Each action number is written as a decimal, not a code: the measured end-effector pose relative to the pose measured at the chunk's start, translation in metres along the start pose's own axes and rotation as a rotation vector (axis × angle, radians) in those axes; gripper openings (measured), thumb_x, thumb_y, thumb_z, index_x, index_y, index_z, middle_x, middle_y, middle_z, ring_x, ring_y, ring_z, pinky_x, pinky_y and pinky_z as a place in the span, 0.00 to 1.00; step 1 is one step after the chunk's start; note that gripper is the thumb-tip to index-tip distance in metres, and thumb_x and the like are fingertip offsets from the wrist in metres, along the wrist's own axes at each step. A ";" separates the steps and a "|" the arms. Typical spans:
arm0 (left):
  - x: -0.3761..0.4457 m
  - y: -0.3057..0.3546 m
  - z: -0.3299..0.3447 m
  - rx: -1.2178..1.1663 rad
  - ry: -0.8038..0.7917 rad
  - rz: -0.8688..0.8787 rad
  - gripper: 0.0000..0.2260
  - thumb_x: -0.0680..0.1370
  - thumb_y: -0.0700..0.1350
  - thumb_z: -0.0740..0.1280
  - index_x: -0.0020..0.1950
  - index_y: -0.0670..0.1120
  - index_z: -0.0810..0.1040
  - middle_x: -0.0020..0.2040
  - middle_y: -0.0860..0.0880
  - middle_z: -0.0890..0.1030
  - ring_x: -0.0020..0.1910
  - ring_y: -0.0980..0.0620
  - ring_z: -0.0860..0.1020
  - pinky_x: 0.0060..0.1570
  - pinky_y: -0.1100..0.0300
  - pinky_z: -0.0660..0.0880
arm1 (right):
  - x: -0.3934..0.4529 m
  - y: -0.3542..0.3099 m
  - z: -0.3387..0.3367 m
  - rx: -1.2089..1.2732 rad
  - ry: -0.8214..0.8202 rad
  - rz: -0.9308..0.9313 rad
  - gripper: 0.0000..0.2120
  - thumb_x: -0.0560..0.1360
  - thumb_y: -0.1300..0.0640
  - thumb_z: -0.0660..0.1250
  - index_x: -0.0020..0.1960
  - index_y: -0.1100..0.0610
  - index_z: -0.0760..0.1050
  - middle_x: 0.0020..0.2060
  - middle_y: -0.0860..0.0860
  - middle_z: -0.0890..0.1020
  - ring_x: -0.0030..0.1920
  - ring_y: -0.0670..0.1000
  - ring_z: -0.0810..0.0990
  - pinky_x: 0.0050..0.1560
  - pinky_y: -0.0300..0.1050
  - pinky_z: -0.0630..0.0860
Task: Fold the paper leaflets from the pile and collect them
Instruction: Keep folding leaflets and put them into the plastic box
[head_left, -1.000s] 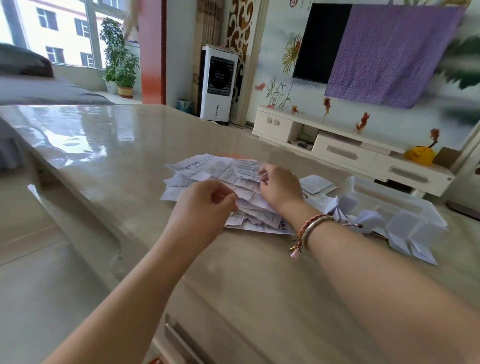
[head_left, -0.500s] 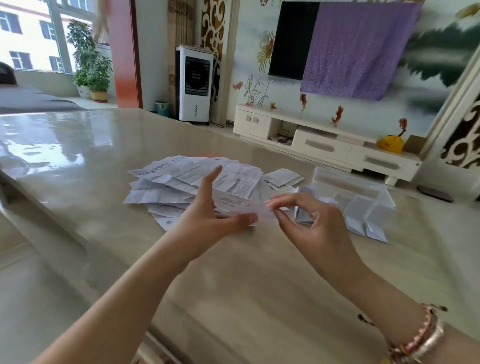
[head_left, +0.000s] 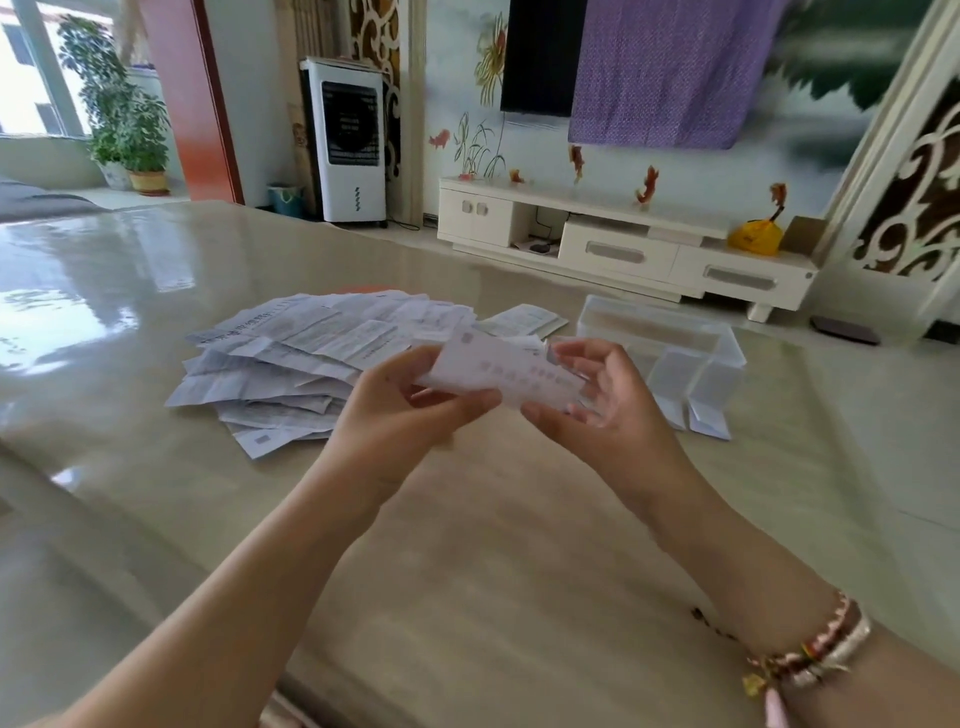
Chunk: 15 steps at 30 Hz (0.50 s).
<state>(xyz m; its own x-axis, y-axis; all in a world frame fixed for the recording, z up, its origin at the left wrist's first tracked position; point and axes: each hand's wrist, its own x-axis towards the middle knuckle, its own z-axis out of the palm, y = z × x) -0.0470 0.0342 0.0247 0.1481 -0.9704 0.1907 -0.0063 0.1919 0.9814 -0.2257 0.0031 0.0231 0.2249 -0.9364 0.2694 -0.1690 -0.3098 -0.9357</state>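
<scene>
Above the table (head_left: 467, 545), both the left hand (head_left: 400, 415) and right hand (head_left: 608, 410) pinch one leaflet (head_left: 506, 376), the big pile (head_left: 306, 358) at ten o'clock unfolded, few folded ones by the clear box (head_left: 670, 338) at two o'clock.

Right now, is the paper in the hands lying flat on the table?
No, the leaflet is held up above the table, gripped between the left hand and the right hand.
</scene>
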 end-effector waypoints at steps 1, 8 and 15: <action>-0.001 -0.001 0.002 -0.014 0.006 -0.006 0.12 0.69 0.40 0.76 0.51 0.45 0.83 0.49 0.40 0.84 0.52 0.37 0.80 0.57 0.37 0.74 | 0.001 0.000 -0.001 0.068 -0.018 0.035 0.22 0.69 0.58 0.75 0.59 0.50 0.70 0.60 0.46 0.77 0.60 0.39 0.76 0.55 0.33 0.75; -0.003 -0.010 0.004 -0.052 0.004 -0.016 0.12 0.70 0.40 0.74 0.54 0.43 0.82 0.48 0.42 0.85 0.50 0.42 0.83 0.53 0.48 0.79 | -0.001 -0.001 0.003 0.326 -0.052 0.110 0.04 0.74 0.65 0.68 0.47 0.59 0.74 0.42 0.56 0.82 0.43 0.51 0.82 0.47 0.46 0.80; -0.003 -0.009 0.001 -0.069 0.047 -0.001 0.24 0.70 0.38 0.74 0.63 0.53 0.75 0.48 0.43 0.84 0.46 0.43 0.82 0.52 0.47 0.80 | -0.003 -0.003 0.005 0.292 0.012 0.092 0.12 0.76 0.65 0.67 0.58 0.56 0.72 0.38 0.57 0.83 0.37 0.49 0.82 0.39 0.39 0.79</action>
<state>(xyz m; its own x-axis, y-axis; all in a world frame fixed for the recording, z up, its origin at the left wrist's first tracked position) -0.0484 0.0352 0.0152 0.1948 -0.9629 0.1870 0.0614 0.2023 0.9774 -0.2213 0.0075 0.0242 0.2094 -0.9608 0.1819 0.0950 -0.1651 -0.9817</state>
